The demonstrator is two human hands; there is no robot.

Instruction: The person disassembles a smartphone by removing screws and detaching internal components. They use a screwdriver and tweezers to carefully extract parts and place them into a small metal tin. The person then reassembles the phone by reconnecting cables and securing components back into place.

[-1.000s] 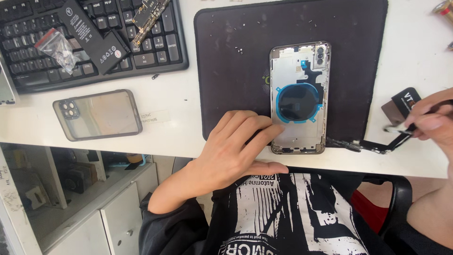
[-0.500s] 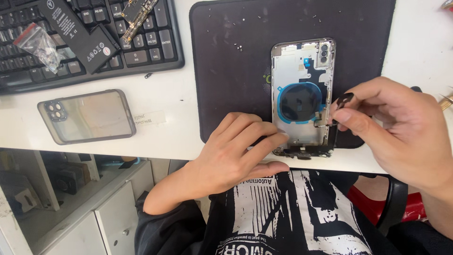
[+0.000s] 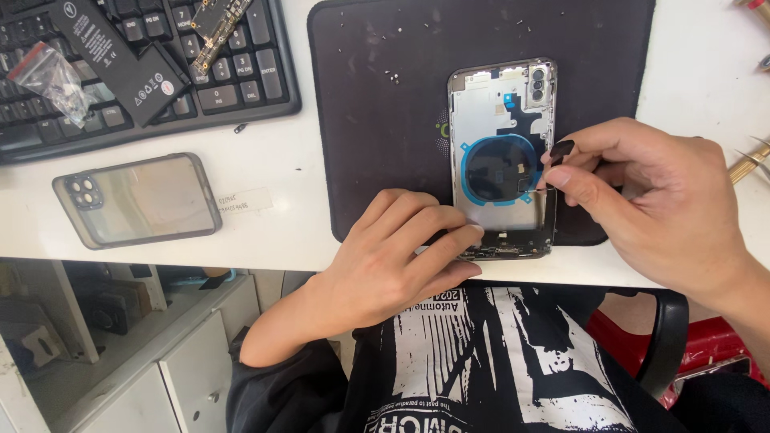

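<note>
I'm pinching a small black part in my right grip, my left grip pressing flat on the frame just below it; a slip could be dropping it inside.

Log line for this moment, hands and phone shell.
left hand: steadies phone housing at its bottom edge | right hand: pinches small black part at the housing's right side | under it: black mat

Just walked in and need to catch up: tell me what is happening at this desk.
A person is working on an opened silver phone housing that lies on a dark rectangular work mat. The left hand presses on the housing's lower end. The right hand pinches a small black flat part at the housing's right edge. A black phone battery lies on a black keyboard; a clear phone case lies on the white desk.
</note>
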